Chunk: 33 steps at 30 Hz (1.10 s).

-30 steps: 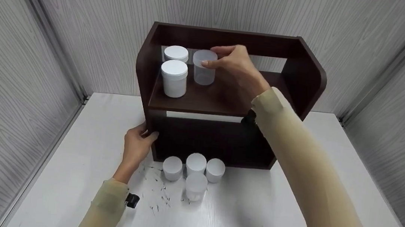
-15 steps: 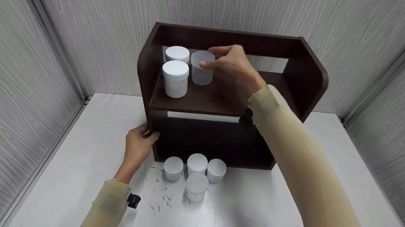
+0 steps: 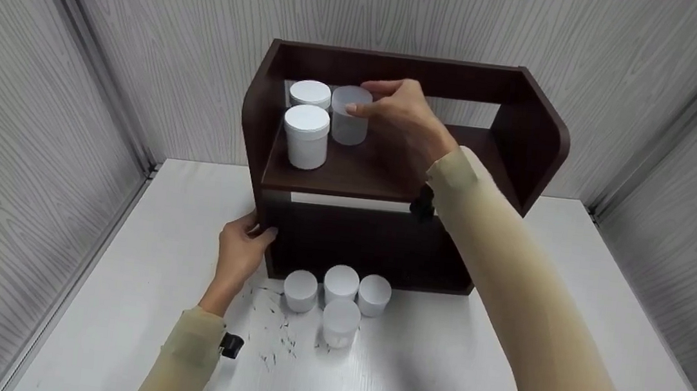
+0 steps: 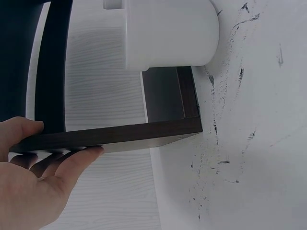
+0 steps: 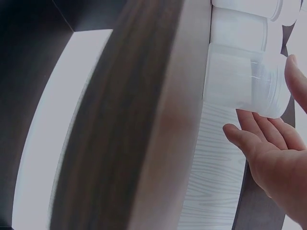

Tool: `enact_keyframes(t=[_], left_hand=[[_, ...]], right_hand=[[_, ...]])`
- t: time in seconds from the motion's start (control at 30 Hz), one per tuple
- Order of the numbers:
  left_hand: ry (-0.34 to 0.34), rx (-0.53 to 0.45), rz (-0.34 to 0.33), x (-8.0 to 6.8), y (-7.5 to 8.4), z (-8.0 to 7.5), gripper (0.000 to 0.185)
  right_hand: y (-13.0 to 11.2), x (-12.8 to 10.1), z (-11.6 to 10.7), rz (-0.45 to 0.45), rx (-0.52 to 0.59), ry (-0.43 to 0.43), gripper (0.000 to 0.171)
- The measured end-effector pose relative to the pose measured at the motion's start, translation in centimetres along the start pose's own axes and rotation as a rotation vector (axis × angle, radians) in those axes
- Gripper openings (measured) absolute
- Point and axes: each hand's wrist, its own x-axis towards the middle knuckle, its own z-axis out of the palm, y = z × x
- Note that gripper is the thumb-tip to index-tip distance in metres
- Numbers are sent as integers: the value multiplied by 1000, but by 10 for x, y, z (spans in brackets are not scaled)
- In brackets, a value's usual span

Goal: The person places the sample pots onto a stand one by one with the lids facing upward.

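Note:
On the upper board of a dark brown shelf unit (image 3: 383,176), a translucent plastic cup (image 3: 349,129) stands close beside two white lidded jars. My right hand (image 3: 406,112) holds that cup near its rim, thumb in front and fingers behind; the right wrist view shows the cup (image 5: 235,79) between thumb and fingers. The front white jar (image 3: 306,146) partly hides the rear jar (image 3: 310,92). Lower down, my left hand (image 3: 241,249) grips the unit's left side panel, thumb inside and fingers outside, as the left wrist view also shows on the panel (image 4: 139,135).
Several whitish cups (image 3: 340,324) stand grouped on the white table (image 3: 433,373), just before the unit's lower front edge. Dark scuff marks lie on the table left of them. Grey wood-grain walls (image 3: 74,95) enclose the table at the back and both sides.
The translucent cup has shifted slightly left along the upper board, nearer the white jars, with my right hand on it. My left hand stays on the side panel.

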Motion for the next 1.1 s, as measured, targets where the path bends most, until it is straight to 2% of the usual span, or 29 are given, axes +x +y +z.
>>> enact_keyframes(t=[0.2,0.53,0.73,0.87,1.0,1.1], left_hand=[[6,10,-2,1,0,1,50],[-8,-11,-11,2,-1,2,52],[-21,8,-27,4,-1,3,56],[-19,11,-32,5,-1,1,57],[-13,12,-31,5,-2,-2,56],[-3,5,-30,5,-2,-3,54]], right_hand=[[1,2,0,19,35,3,72],[4,0,-3,4,25,-10,74],[3,-8,-9,-6,86,-3,77],[2,-17,-11,-54,73,85,72],[3,-31,-10,-136,-47,199,67],[5,-49,-7,-207,-104,235,62]])
